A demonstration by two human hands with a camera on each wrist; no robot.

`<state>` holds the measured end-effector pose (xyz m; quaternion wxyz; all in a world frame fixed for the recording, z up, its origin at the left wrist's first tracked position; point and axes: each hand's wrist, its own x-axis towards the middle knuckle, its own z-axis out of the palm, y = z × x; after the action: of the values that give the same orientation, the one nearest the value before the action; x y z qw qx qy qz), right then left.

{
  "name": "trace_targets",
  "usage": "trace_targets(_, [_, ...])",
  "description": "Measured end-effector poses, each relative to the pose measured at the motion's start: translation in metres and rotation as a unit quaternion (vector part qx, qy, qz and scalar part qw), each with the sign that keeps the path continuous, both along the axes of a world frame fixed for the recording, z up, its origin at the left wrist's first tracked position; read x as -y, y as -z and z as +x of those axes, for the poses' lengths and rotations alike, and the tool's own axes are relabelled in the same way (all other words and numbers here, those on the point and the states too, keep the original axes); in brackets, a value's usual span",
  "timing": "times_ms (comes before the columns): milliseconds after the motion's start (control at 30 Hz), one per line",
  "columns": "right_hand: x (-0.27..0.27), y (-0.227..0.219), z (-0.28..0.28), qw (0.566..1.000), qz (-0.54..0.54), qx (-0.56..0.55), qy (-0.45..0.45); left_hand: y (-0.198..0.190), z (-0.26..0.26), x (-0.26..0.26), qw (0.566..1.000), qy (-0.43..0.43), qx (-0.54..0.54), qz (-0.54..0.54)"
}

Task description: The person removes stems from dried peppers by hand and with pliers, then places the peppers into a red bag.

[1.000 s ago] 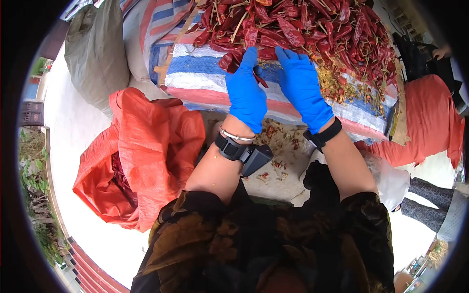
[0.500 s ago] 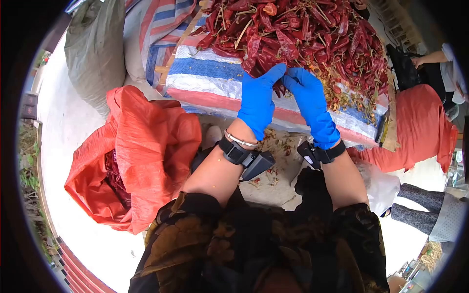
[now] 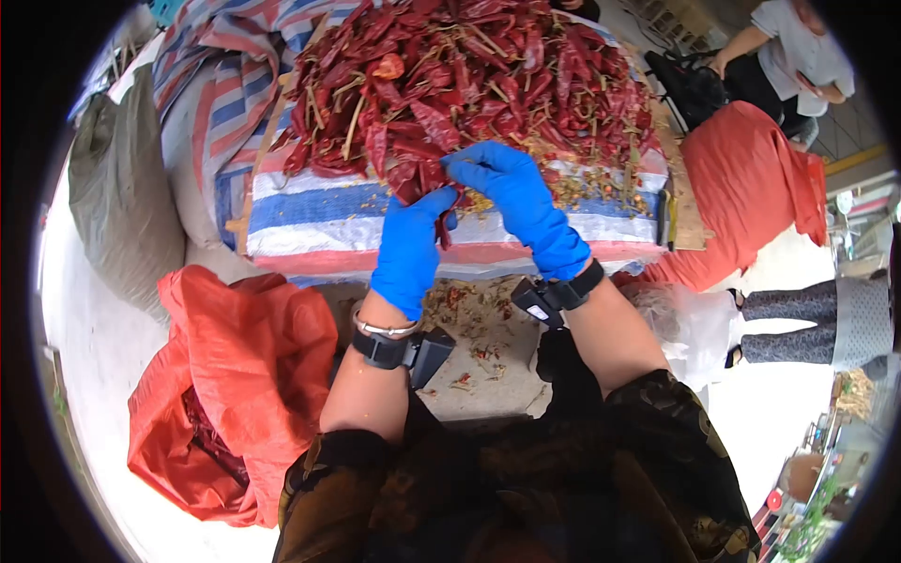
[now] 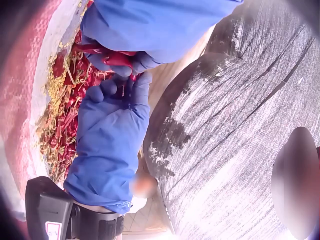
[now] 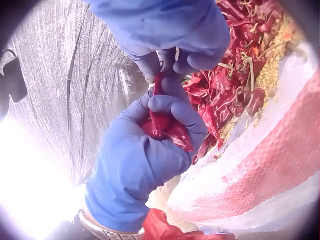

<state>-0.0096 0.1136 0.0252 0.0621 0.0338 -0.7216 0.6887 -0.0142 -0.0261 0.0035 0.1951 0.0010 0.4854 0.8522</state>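
Blue gloves cover both hands. My left hand grips dried red chillies in its curled fingers, at the front edge of a large chilli pile. In the right wrist view, one chilli sticks up out of that fist toward the other hand. My right hand meets it there, thumb and fingertips pinching the chilli's narrow stem end. Its fingertips partly hide that end. The pile lies on a striped woven sheet, with yellow seeds scattered along its front.
An open red sack with chillies inside stands at the lower left. A grey-green sack is behind it, and another red sack at the right. Chilli bits litter the ground. Other people are at the right.
The head view has shifted, showing more of the pile. The left hand keeps its chillies; the right hand has moved from beside the left to pinch at a chilli's end.
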Motion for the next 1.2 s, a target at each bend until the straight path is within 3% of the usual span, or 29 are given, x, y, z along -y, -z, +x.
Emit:
trace_targets(67, [-0.006, 0.006, 0.0, 0.999, 0.031, -0.005, 0.022, 0.001, -0.001, -0.006, 0.999, -0.003, 0.029, 0.043])
trace_targets(167, [-0.015, -0.002, 0.004, 0.996, 0.086, -0.005, 0.035, -0.008, 0.001, -0.008, 0.999, 0.034, -0.012, -0.014])
trace_targets(233, [-0.013, 0.0, 0.01, 0.985, 0.165, -0.021, 0.053, 0.0, 0.001, -0.007, 0.95, 0.057, -0.009, -0.306])
trace_targets(267, [-0.011, -0.002, 0.013, 0.987, 0.154, -0.014, 0.04, -0.002, 0.003, -0.005, 0.947, 0.048, 0.004, -0.316])
trace_targets(333, [-0.009, -0.004, 0.02, 0.986, -0.093, 0.127, 0.053, -0.01, 0.011, -0.006, 0.986, 0.032, -0.138, -0.087])
trace_targets(400, [-0.016, 0.0, 0.022, 0.968, -0.204, 0.143, -0.029, -0.017, 0.015, -0.002, 0.987, 0.043, -0.12, -0.096])
trace_targets(433, [-0.012, -0.002, 0.025, 0.946, -0.279, 0.164, -0.017, -0.019, 0.013, -0.001, 0.987, 0.068, -0.122, -0.086])
trace_targets(467, [-0.009, -0.004, 0.024, 0.945, -0.282, 0.164, -0.02, -0.019, 0.013, -0.002, 0.986, 0.066, -0.122, -0.09])
trace_targets(533, [-0.006, -0.007, 0.027, 0.863, -0.444, 0.24, 0.022, -0.015, 0.014, -0.004, 0.984, 0.063, -0.165, -0.024])
trace_targets(567, [-0.005, -0.007, 0.027, 0.862, -0.446, 0.24, 0.022, -0.014, 0.014, -0.004, 0.984, 0.064, -0.165, -0.025])
trace_targets(633, [-0.004, -0.007, 0.026, 0.815, -0.509, 0.277, 0.012, -0.014, 0.013, -0.003, 0.986, 0.067, -0.148, -0.035])
trace_targets(733, [0.004, -0.003, 0.029, 0.818, -0.523, 0.235, 0.036, -0.016, 0.011, -0.001, 0.993, 0.076, -0.089, 0.006])
trace_targets(867, [0.008, 0.01, 0.029, 0.826, -0.528, 0.196, 0.017, -0.006, 0.009, -0.008, 0.993, 0.056, -0.107, 0.012])
trace_targets(1067, [0.001, 0.024, 0.015, 0.852, -0.459, 0.214, 0.132, -0.002, 0.013, -0.012, 0.999, -0.012, -0.026, -0.042])
trace_targets(1133, [-0.036, 0.032, 0.008, 0.888, -0.447, 0.063, 0.086, 0.001, 0.012, -0.011, 0.999, -0.019, -0.035, 0.015])
trace_targets(1167, [-0.04, 0.027, 0.004, 0.889, -0.445, 0.063, 0.084, 0.003, 0.007, -0.008, 0.999, -0.021, -0.035, 0.016])
trace_targets(1200, [-0.044, 0.023, 0.001, 0.958, -0.233, 0.026, 0.165, 0.006, 0.002, -0.003, 0.998, -0.055, 0.005, -0.024])
